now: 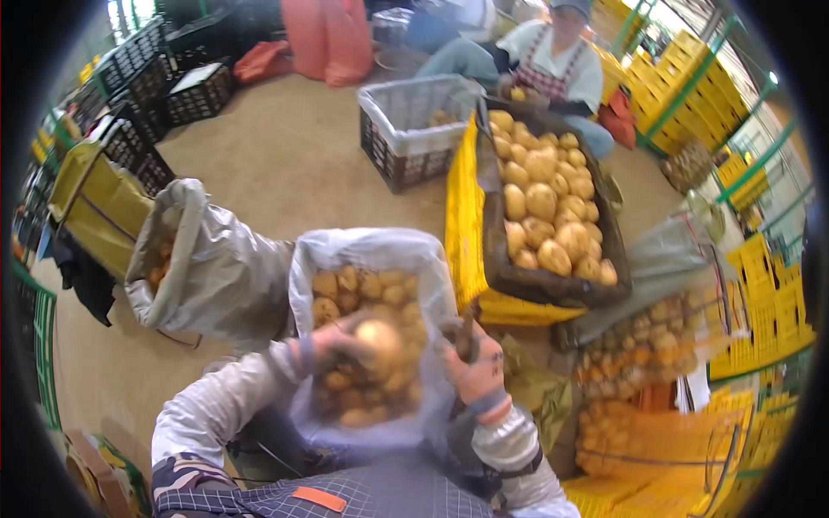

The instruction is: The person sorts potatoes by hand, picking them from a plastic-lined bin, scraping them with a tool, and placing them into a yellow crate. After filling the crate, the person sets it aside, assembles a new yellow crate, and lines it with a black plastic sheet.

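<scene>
My left hand [332, 342], in a pinkish glove and blurred by motion, is closed around a pale potato [378, 339]. It is over a crate lined with white plastic [304, 259], in which many potatoes [367, 416] lie. At the crate's right side is my right hand [477, 369], in a similar glove with dark fingers. Its fingers are curled beside the liner's edge; a dark shape shows at them, too blurred to name. Beyond it, a dark-rimmed tray of larger potatoes [541, 203] rests tilted on a yellow crate [462, 220].
A grey sack [229, 276] with potatoes inside stands open at left. Behind is another lined crate [406, 142]. A seated co-worker [553, 65] handles something at the far side. Mesh bags of potatoes [643, 345] and yellow crates [768, 285] are on the right.
</scene>
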`<action>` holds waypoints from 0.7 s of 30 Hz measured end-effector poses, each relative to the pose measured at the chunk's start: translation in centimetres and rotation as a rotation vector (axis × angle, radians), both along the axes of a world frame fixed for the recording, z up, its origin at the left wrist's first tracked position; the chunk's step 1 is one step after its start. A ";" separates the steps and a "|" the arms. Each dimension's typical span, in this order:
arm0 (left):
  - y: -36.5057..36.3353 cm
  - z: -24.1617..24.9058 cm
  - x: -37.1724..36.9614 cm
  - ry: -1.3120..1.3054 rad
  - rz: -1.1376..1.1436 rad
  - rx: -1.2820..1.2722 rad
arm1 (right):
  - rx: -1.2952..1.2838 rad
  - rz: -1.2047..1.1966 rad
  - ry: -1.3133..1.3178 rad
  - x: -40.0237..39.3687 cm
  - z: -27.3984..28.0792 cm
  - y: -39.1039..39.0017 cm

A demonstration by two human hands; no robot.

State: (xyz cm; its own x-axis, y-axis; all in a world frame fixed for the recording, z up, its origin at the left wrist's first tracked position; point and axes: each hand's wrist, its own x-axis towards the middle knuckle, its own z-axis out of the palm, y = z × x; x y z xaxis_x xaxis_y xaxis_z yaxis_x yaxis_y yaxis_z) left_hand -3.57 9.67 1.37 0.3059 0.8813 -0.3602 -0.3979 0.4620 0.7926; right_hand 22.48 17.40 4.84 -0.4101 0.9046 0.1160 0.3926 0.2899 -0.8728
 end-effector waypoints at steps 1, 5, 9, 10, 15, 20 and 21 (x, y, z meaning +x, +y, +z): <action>0.1 0.6 -0.9 -0.051 0.028 0.015 | 0.034 -0.014 0.007 0.0 -0.8 0.1; -1.1 4.7 -1.7 0.017 0.202 0.205 | -0.087 0.029 -0.145 -1.4 -0.4 -0.1; -1.4 3.9 -1.3 -0.120 0.289 0.276 | 0.099 0.086 -0.215 -2.3 -1.6 -0.1; -1.4 3.9 -1.6 0.024 0.292 0.372 | 0.115 0.088 -0.222 -2.7 -1.4 0.0; -1.4 2.3 -2.4 0.248 0.301 0.547 | 0.126 0.088 -0.229 -4.7 0.0 -0.9; -2.4 3.4 -1.3 -0.342 0.282 0.227 | 0.299 0.078 -0.449 -6.3 -1.2 -1.2; -2.3 3.0 -1.4 -0.331 0.264 0.237 | 0.283 0.045 -0.519 -6.5 -1.5 -1.0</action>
State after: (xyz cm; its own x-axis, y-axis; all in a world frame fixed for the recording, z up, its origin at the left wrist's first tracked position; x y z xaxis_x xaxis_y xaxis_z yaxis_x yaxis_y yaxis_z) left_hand -5.02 7.38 4.36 0.1246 0.9903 -0.0608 -0.7262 0.1328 0.6746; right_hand 16.01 16.41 3.38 -0.5151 0.8480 0.1245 0.7292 0.5099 -0.4563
